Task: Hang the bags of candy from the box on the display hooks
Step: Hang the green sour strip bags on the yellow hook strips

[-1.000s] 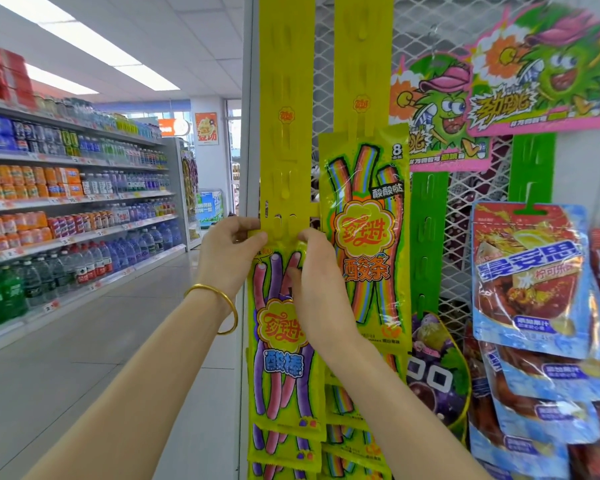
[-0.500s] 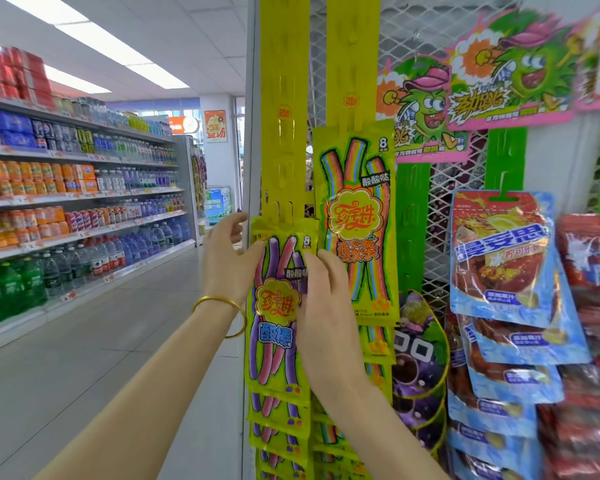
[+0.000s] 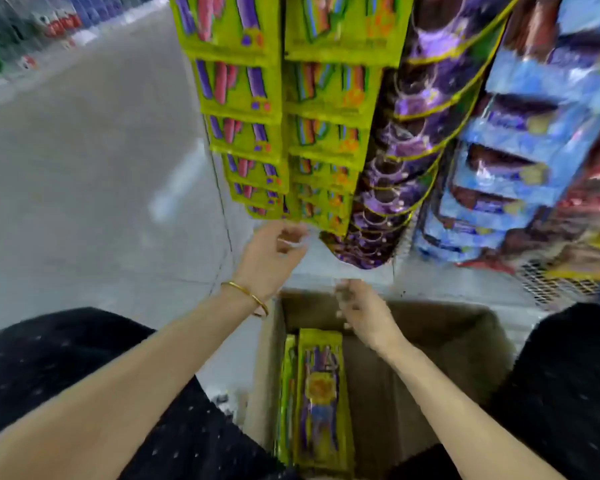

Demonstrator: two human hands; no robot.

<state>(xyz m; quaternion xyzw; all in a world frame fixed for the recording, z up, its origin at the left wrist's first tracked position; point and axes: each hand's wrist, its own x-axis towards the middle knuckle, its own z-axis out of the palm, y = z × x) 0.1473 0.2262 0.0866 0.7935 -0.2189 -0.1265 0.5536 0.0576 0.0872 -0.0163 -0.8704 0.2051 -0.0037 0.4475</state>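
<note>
A grey tiled floor [image 3: 84,168] is seen from above, filling the view from 9 to 11 o'clock; pale reflections are spread across it. At 11 o'clock a stocked store shelf [image 3: 32,22] is glimpsed, too blurred for its goods to be read. A brown cardboard box [image 3: 465,327] is set open on the floor at 6 o'clock, between knees clad in black dotted fabric [image 3: 66,358]. Yellow-green bags of candy with purple strips [image 3: 321,393] are stood on edge against the box's left wall. From 12 o'clock downward, two columns of matching yellow-green hung bags [image 3: 243,88] are layered on the display; beside them at 1 o'clock a column of dark purple pouches [image 3: 413,133] is hung, and at 2 o'clock a column of blue packets [image 3: 516,150]. White wire mesh [image 3: 551,285] is exposed at 3 o'clock, beneath the packets. The left hand [image 3: 271,254], with a thin gold bangle [image 3: 245,296] worn at its wrist, is held just below the lowest hung bags; its fingers are loosely curled and nothing is gripped. The right hand [image 3: 361,313] is held over the far rim of the box, apart from the left; its fingers are smeared by motion, so their state cannot be told.
</note>
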